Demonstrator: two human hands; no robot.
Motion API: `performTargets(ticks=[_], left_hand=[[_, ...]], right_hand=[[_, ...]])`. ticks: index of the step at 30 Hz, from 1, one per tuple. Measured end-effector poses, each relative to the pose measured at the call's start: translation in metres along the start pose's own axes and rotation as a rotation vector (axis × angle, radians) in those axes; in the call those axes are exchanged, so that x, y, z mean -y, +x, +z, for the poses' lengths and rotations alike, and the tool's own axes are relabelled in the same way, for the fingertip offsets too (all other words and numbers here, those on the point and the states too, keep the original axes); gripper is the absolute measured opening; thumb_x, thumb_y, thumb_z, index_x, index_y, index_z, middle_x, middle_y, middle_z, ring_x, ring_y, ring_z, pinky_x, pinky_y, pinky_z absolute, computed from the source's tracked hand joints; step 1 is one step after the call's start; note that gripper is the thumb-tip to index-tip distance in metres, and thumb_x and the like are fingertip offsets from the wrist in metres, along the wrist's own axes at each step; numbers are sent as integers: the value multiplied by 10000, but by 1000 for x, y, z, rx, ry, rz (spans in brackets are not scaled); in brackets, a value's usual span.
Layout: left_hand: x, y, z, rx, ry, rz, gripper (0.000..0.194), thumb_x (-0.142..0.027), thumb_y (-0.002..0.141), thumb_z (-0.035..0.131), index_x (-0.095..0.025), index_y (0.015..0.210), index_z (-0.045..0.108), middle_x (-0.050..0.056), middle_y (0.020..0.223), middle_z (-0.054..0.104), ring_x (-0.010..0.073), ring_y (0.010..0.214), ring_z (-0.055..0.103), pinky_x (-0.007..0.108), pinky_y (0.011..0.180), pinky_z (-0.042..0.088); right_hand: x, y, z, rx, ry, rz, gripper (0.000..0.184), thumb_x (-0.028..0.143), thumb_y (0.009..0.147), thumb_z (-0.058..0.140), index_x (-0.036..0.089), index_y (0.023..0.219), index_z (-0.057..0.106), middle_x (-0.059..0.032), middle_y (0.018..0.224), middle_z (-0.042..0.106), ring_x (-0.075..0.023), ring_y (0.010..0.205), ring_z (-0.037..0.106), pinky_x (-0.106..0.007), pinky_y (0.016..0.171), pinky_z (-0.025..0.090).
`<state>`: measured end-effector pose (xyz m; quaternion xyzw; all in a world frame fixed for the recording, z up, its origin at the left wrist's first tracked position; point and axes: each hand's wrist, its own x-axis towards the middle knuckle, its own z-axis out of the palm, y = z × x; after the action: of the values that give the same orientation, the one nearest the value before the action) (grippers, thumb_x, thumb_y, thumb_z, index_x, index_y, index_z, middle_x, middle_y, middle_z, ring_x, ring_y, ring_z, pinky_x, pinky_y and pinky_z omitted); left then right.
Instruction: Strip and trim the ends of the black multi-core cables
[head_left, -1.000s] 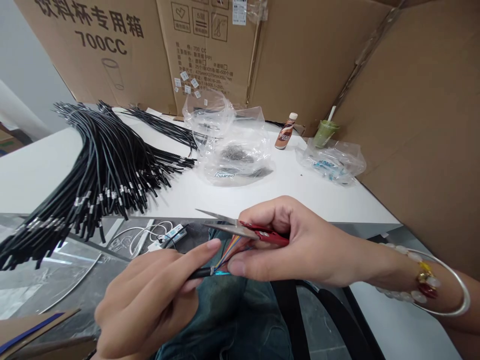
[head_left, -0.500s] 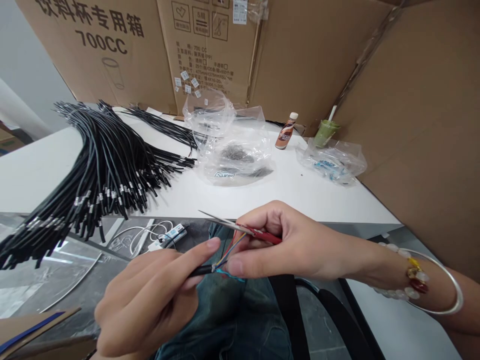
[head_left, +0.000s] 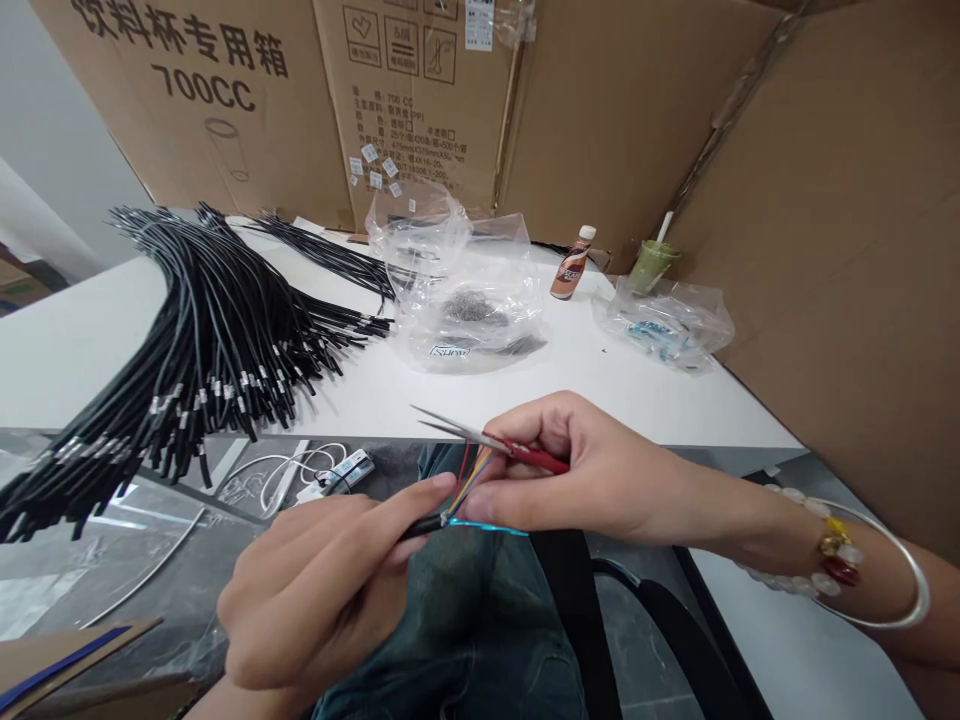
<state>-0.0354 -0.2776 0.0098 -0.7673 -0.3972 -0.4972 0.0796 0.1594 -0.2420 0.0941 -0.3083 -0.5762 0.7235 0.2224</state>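
Note:
My left hand [head_left: 322, 590] grips the end of a black cable [head_left: 425, 526], its index finger stretched along it. Thin coloured wires [head_left: 469, 487], among them red, yellow and blue, fan out of the stripped end. A shiny light-blue strip [head_left: 491, 525] also comes out there and points to the right. My right hand [head_left: 559, 465] is closed around small red-handled scissors [head_left: 529, 455], whose pointed blades stick out to the left, slightly apart. The thumb and fingers of that hand also pinch the coloured wires; their tips are hidden.
A big bundle of black cables [head_left: 202, 330] lies on the white table [head_left: 352, 400] at left. Plastic bags [head_left: 480, 330], a brown bottle [head_left: 571, 265], a green cup [head_left: 651, 265] and a bag with blue bits [head_left: 667, 340] stand behind. Cardboard [head_left: 600, 130] walls the back; a power strip [head_left: 345, 470] sits below.
Both hands have moved slightly right and up with the cable and scissors. The light-blue strip now stretches out straighter to the right, and the scissor blades show a wider gap.

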Motion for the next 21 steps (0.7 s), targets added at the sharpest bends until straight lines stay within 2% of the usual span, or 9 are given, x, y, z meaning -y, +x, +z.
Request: performTargets(ticks=[3, 7, 11, 16, 21], left_hand=[[-4, 13, 2, -44, -79, 164, 166, -123, 899, 515, -186, 942, 662, -55, 561, 646, 75, 404, 556, 189, 431, 439], [-7, 23, 3, 20, -122, 183, 151, -77, 888, 516, -172, 935, 624, -31, 683, 720, 78, 484, 626, 177, 469, 480], [-7, 24, 2, 52, -138, 202, 164, -57, 887, 505, -157, 958, 613, -31, 660, 706, 80, 458, 614, 185, 440, 466], [-4, 18, 0, 56, -216, 122, 150, -96, 902, 521, -171, 964, 635, -33, 739, 739, 69, 548, 662, 143, 518, 506], [-1, 13, 0, 55, -298, -21, 144, -179, 929, 516, -203, 953, 657, -57, 750, 749, 39, 510, 629, 103, 490, 470]], right_hand=[[5, -4, -3, -76, -144, -35, 214, 249, 716, 795, 143, 701, 609, 67, 598, 465, -48, 546, 343, -182, 491, 292], [11, -9, -4, -149, -288, -71, 287, 199, 754, 743, 152, 607, 501, 80, 559, 355, -44, 526, 285, -193, 463, 234], [17, -10, -1, -139, -309, -101, 385, 165, 756, 732, 161, 550, 407, 84, 545, 307, -41, 512, 260, -195, 459, 238], [18, -7, 1, -87, -166, -31, 176, 191, 773, 736, 141, 683, 593, 69, 587, 463, -45, 531, 361, -184, 484, 304], [12, -6, -1, -139, -159, -106, 96, 200, 816, 697, 119, 769, 675, 23, 687, 593, -59, 633, 484, -177, 581, 388]])
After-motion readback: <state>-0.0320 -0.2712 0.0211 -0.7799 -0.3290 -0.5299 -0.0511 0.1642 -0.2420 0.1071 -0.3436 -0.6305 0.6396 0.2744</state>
